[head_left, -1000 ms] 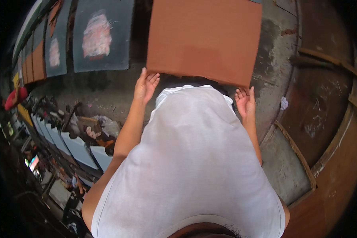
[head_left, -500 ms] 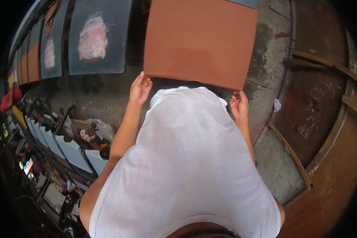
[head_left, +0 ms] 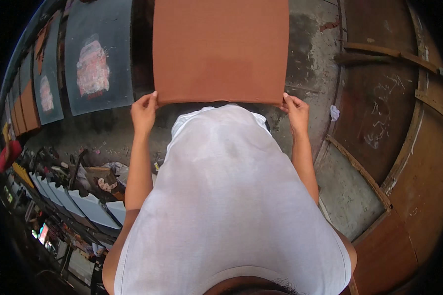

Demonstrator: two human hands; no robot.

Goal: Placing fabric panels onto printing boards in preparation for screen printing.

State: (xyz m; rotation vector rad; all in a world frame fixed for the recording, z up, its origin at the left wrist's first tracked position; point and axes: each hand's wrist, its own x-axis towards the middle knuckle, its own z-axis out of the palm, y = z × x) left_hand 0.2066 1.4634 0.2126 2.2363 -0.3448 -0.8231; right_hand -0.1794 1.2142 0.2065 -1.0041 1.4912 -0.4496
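Observation:
A reddish-brown cloth [head_left: 221, 54] lies flat over a large panel in front of me, filling the top middle of the view. At its near left corner my left hand [head_left: 144, 113] is closed, thumb and fingers pinching the edge. My right hand [head_left: 297, 112] grips the near right corner in the same way. Between my hands the near edge runs almost straight, with a small fold close to my white shirt. The far end of the cloth lies beyond the view.
Dark grey panels [head_left: 118, 64] with pinkish patches stand in a row to the left, some with brown cloth [head_left: 29, 108] on them. Brown boards [head_left: 374, 108] line the right side. Clutter and light-blue panels [head_left: 91, 206] lie lower left, near a person's red garment [head_left: 9, 156].
My view has turned, so the cloth appears further left and squarer to me. My fingers, looser before, now pinch both near corners, and my hands are further apart.

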